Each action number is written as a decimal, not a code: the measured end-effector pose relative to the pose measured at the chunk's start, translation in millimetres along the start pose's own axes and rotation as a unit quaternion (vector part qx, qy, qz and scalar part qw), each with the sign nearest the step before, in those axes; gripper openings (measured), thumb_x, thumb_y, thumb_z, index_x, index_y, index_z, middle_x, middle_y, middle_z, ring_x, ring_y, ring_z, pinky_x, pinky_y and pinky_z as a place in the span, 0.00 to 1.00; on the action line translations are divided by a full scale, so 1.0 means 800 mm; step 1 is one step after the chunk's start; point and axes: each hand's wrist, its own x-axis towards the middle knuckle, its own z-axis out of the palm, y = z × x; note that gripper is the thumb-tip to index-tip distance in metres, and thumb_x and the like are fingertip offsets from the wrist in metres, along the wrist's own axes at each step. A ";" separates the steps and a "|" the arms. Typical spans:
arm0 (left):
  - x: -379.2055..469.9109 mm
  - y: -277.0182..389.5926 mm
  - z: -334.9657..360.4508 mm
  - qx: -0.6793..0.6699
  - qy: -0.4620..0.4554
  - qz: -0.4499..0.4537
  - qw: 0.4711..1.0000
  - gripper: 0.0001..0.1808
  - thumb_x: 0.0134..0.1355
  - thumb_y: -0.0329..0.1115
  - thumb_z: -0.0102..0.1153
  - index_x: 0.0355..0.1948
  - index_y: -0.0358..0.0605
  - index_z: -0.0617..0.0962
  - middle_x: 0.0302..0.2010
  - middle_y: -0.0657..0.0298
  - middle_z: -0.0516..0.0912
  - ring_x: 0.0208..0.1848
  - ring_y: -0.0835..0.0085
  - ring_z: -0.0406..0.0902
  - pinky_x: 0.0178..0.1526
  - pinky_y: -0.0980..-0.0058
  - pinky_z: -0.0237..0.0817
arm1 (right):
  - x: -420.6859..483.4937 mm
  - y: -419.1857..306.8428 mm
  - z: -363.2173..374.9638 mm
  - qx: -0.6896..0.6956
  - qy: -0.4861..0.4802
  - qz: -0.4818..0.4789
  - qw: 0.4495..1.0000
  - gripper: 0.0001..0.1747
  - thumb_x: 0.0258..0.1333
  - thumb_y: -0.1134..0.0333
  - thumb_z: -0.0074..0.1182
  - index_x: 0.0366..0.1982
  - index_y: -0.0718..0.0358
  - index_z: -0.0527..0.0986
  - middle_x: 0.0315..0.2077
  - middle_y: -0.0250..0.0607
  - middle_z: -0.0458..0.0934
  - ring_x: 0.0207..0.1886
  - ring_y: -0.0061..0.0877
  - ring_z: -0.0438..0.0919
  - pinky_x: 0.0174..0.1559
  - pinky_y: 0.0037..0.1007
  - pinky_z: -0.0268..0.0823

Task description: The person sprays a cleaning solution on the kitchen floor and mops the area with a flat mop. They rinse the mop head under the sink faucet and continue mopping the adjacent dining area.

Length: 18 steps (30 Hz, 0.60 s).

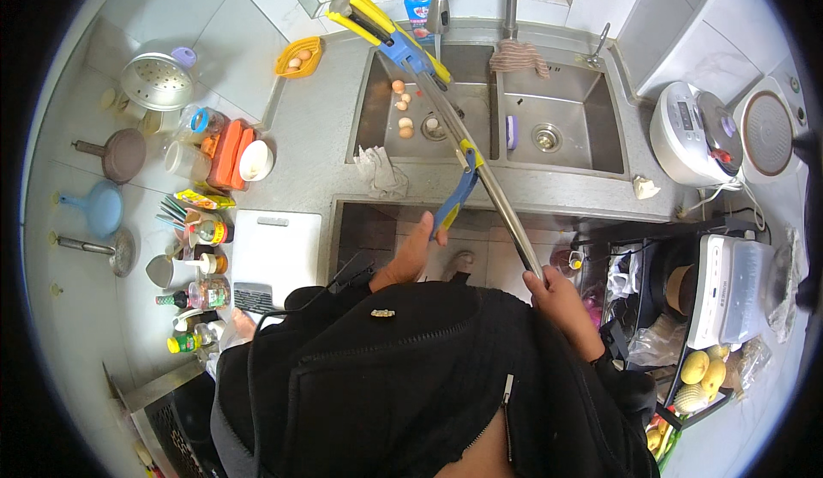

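Note:
A squeeze mop with a steel pole [505, 211] and a blue and yellow head [402, 44] slants over the left sink basin. My right hand [551, 285] grips the pole near its lower end in the picture. My left hand [415, 246] is at the end of the mop's blue lever handle [458, 195], its thumb and fingers around the tip. In the left basin [373, 111] lie several mushrooms or eggs, too small to tell which, some by the drain [434, 127]. The faucet [439, 12] stands behind the mop head.
A grey rag [382, 172] lies at the sink's front edge, and a striped cloth [519, 59] hangs over the divider. A white cutting board [276, 253] and seasoning bottles [212, 232] are left. A rice cooker [683, 134] and a rack [643, 240] stand right.

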 end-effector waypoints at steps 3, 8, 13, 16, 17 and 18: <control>0.030 0.012 -0.012 -0.096 0.126 0.069 0.985 0.27 0.72 0.56 0.35 0.21 0.51 0.70 0.19 0.70 0.66 0.25 0.80 0.62 0.31 0.80 0.53 | -0.006 -0.005 -0.004 -0.061 0.004 -0.019 0.998 0.24 0.58 0.50 0.56 0.33 0.68 0.72 0.22 0.48 0.77 0.28 0.34 0.77 0.33 0.34 0.68; 0.145 0.058 -0.057 -0.062 0.189 0.106 0.974 0.32 0.70 0.59 0.36 0.12 0.54 0.64 0.15 0.71 0.62 0.20 0.79 0.57 0.26 0.77 0.49 | -0.024 0.010 -0.012 -0.045 -0.016 -0.012 0.999 0.20 0.55 0.55 0.59 0.34 0.67 0.73 0.21 0.46 0.77 0.27 0.30 0.77 0.32 0.33 0.68; 0.207 0.059 -0.021 0.007 0.092 0.145 0.985 0.35 0.66 0.67 0.38 0.13 0.50 0.68 0.16 0.70 0.65 0.22 0.78 0.62 0.28 0.77 0.52 | -0.036 0.058 -0.013 -0.056 -0.015 -0.005 0.998 0.15 0.53 0.60 0.60 0.31 0.66 0.74 0.17 0.39 0.74 0.22 0.23 0.73 0.28 0.32 0.66; 0.211 0.038 -0.006 0.074 0.083 0.091 0.990 0.37 0.63 0.70 0.39 0.15 0.48 0.70 0.17 0.69 0.65 0.23 0.76 0.63 0.30 0.76 0.53 | -0.028 0.093 -0.009 -0.097 -0.013 0.043 0.994 0.17 0.53 0.57 0.60 0.33 0.66 0.76 0.20 0.46 0.77 0.26 0.30 0.78 0.32 0.34 0.68; 0.212 0.031 -0.004 0.082 0.072 0.078 0.991 0.37 0.64 0.69 0.39 0.16 0.48 0.71 0.17 0.69 0.65 0.22 0.75 0.63 0.29 0.76 0.53 | -0.024 0.104 -0.007 -0.083 -0.015 0.017 0.996 0.18 0.53 0.57 0.60 0.34 0.66 0.76 0.21 0.47 0.78 0.27 0.32 0.79 0.33 0.34 0.69; 0.215 0.023 -0.003 0.082 0.066 0.065 0.992 0.36 0.64 0.69 0.38 0.16 0.47 0.71 0.16 0.68 0.65 0.22 0.75 0.63 0.29 0.75 0.52 | -0.019 0.113 -0.003 -0.084 -0.026 0.048 0.995 0.19 0.53 0.56 0.60 0.35 0.66 0.76 0.23 0.49 0.78 0.28 0.33 0.79 0.34 0.35 0.69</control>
